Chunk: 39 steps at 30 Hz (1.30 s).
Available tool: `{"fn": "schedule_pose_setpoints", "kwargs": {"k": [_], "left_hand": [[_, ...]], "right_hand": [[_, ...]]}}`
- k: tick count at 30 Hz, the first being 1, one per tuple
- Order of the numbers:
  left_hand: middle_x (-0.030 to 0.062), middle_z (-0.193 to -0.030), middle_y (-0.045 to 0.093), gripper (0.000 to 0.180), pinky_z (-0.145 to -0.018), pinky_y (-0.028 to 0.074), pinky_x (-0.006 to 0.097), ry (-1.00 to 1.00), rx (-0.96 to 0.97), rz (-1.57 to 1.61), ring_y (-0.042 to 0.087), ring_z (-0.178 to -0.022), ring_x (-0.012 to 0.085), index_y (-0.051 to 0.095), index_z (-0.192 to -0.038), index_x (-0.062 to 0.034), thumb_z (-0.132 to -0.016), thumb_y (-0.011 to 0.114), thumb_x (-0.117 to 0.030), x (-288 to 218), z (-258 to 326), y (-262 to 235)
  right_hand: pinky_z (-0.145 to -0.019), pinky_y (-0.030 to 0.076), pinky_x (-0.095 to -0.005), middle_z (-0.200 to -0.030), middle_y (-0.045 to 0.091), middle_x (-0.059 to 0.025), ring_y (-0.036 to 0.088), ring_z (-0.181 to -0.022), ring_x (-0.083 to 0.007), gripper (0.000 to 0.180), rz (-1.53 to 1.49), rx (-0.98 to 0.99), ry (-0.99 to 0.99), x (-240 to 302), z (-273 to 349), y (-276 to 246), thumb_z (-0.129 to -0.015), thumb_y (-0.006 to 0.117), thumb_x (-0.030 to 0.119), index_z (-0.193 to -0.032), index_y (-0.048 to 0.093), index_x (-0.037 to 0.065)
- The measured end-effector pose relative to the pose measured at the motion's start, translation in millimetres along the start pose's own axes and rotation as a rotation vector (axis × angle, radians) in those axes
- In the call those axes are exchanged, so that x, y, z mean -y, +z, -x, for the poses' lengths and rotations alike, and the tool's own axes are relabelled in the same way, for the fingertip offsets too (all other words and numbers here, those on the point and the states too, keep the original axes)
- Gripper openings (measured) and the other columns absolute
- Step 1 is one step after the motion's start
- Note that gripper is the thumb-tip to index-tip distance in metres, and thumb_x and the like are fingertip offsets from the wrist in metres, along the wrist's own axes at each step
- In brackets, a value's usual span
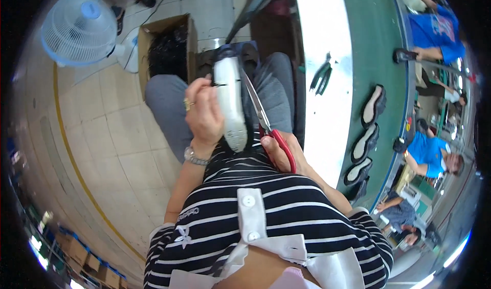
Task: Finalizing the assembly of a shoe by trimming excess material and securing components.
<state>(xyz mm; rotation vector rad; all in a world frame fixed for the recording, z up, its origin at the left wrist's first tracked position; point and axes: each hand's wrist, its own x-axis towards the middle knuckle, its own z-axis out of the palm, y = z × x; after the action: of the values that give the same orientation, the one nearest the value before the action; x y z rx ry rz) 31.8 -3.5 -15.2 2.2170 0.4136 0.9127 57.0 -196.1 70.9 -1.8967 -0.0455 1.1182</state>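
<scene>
Over my lap, my left hand (pixel 205 114) grips a dark shoe by its side. The shoe's white underside (pixel 230 102) faces up, with its length pointing away from me. My left fingers are wrapped around its left edge. In my right hand (pixel 296 147) is a pair of scissors (pixel 259 107) with red handles. The scissor blades point away from me along the shoe's right side and look nearly closed. Whether the blade tips touch the shoe, I cannot tell.
Green-handled nippers (pixel 322 78) lie on the white bench (pixel 327 130) at my right. Several shoes (pixel 365 143) rest soles-up on the green conveyor (pixel 365 43) beyond it. A cardboard box (pixel 192 46) of black material and a fan (pixel 79 31) stand ahead left. Co-workers sit across the conveyor.
</scene>
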Motion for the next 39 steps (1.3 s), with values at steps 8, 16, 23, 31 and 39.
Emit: {"fn": "schedule_pose_setpoints", "kwargs": {"k": [8,16,23,31,39], "left_hand": [[0.0127,-0.092,0.066,0.007,-0.072,0.049,0.034,0.056,0.155,-0.054,0.061,-0.081,0.0273,0.056,-0.097,0.0001,-0.090,0.056,0.001,-3,-21,-8],[0.0199,-0.092,0.065,0.017,-0.071,0.054,0.031,0.285,-0.351,0.261,0.063,-0.076,0.0246,0.048,-0.108,0.0052,-0.094,0.053,-0.003,-45,-81,-55],[0.0140,-0.104,0.065,0.030,-0.072,0.051,0.031,-0.024,0.054,-0.264,0.064,-0.079,0.0184,0.056,-0.120,-0.0027,-0.092,0.061,-0.014,124,-112,-31],[0.0140,-0.116,0.063,0.045,-0.093,0.046,0.038,0.286,0.179,0.061,0.060,-0.106,0.0301,0.053,-0.130,-0.0006,-0.090,0.060,-0.020,23,-57,6],[0.0130,-0.114,0.063,0.033,-0.101,0.039,0.044,0.477,0.647,0.103,0.054,-0.113,0.0310,0.064,-0.111,-0.0016,-0.085,0.064,-0.022,-39,-42,84]], "right_hand": [[-0.051,0.037,-0.0245,-0.063,0.056,0.0007,0.047,-0.056,-0.0070,0.032,-0.064,-0.571,-0.062,-54,-29,-65,-0.088,0.068,0.032,-0.089,0.067,-0.001],[-0.071,0.050,-0.0357,-0.083,0.068,-0.0146,0.066,-0.073,-0.0246,0.047,0.428,-0.955,0.232,-205,-17,-138,-0.079,0.074,0.027,-0.114,0.063,-0.002],[-0.089,0.047,-0.0370,-0.113,0.058,-0.0238,0.057,-0.105,-0.0349,0.046,0.499,-1.075,-0.028,-179,-55,-145,-0.083,0.069,0.026,-0.119,0.061,-0.001],[-0.092,0.045,-0.0433,-0.117,0.055,-0.0296,0.055,-0.108,-0.0414,0.071,0.654,-1.130,-0.177,-124,-157,-161,-0.077,0.073,0.041,-0.129,0.050,-0.002],[-0.085,0.049,-0.0467,-0.104,0.057,-0.0298,0.058,-0.097,-0.0430,0.065,0.777,-1.085,-0.095,-136,-184,-175,-0.081,0.065,0.033,-0.131,0.045,-0.002]]}}
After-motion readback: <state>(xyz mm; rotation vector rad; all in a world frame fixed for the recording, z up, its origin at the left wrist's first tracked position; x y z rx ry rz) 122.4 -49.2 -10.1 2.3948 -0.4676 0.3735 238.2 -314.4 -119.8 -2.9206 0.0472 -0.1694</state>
